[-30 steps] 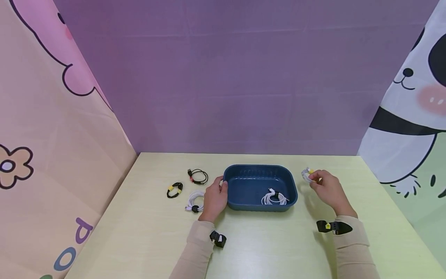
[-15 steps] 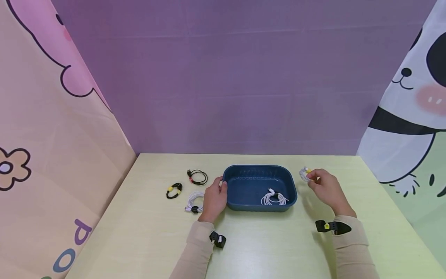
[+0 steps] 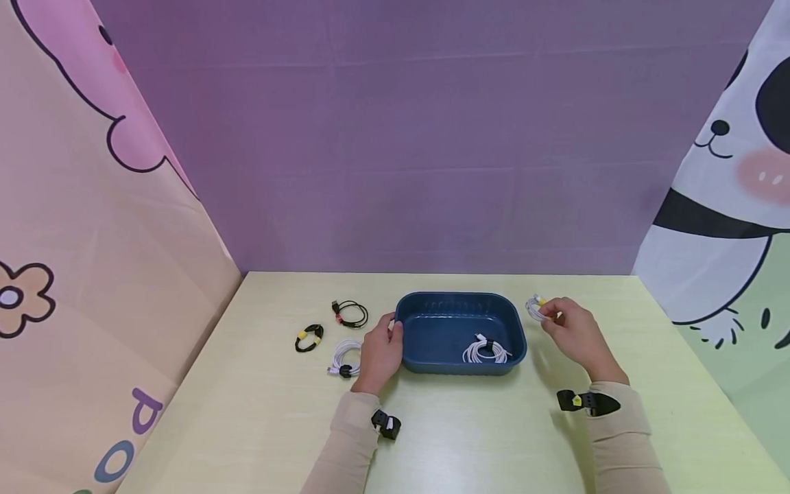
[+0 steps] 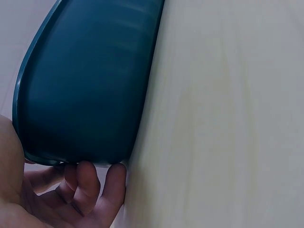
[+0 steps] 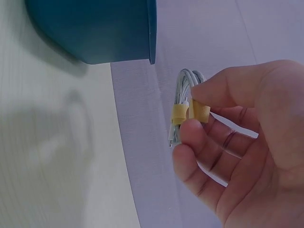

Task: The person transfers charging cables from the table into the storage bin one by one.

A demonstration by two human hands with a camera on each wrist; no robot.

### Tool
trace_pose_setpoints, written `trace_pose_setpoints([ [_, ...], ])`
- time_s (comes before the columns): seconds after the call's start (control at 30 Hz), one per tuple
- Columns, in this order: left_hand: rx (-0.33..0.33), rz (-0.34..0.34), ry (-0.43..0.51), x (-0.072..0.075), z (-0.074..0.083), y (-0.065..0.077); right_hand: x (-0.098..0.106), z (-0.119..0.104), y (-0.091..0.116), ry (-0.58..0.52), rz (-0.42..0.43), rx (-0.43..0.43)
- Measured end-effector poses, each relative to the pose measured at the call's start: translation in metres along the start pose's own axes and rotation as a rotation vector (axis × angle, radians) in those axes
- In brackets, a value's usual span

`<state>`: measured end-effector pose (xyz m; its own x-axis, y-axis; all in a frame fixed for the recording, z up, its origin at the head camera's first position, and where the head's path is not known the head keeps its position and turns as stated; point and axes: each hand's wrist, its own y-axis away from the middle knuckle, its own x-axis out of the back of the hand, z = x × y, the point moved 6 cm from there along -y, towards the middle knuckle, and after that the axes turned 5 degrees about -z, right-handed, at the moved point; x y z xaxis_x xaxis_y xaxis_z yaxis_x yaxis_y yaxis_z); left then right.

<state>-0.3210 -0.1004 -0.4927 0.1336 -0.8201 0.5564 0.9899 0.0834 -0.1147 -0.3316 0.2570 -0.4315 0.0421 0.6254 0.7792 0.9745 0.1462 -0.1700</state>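
In the head view my left hand (image 3: 379, 355) holds the left end of a dark blue plastic bin (image 3: 459, 368). The left wrist view has its bent fingers (image 4: 87, 187) against the outer wall of the bin (image 4: 90, 85). Right of the bin and raised above the table, my right hand (image 3: 580, 336) pinches a coiled white cable (image 3: 534, 309). Thumb and fingertips grip the cable's yellow strap (image 5: 179, 114) in the right wrist view. Inside the bin, toward its front right, lies another white cable coil (image 3: 484, 351) with a black tie.
Left of the bin lie a black cable with a red tie (image 3: 352, 314), a black cable with yellow bands (image 3: 308, 337), and a white cable coil (image 3: 343, 357) partly behind my left hand. A purple cloth (image 3: 395, 137) rises behind the pale table (image 3: 469, 439).
My right hand has shifted slightly left with the white cable, closer to the bin's right rim. The left hand and the bin stay put.
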Motion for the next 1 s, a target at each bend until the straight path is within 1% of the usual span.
trace_pose_setpoints([
  [0.37, -0.005, 0.004, 0.004, 0.0006, 0.0002, 0.0008, 0.0004, -0.0016, -0.0001, -0.009, -0.008, 0.015],
  [0.73, -0.021, 0.019, -0.001, 0.0008, 0.0006, -0.0007, 0.0012, -0.0034, -0.0003, -0.008, 0.005, 0.031],
  [1.0, -0.025, 0.016, -0.008, 0.0012, 0.0025, -0.0004, 0.0019, -0.0056, 0.0001, -0.012, 0.002, 0.027],
])
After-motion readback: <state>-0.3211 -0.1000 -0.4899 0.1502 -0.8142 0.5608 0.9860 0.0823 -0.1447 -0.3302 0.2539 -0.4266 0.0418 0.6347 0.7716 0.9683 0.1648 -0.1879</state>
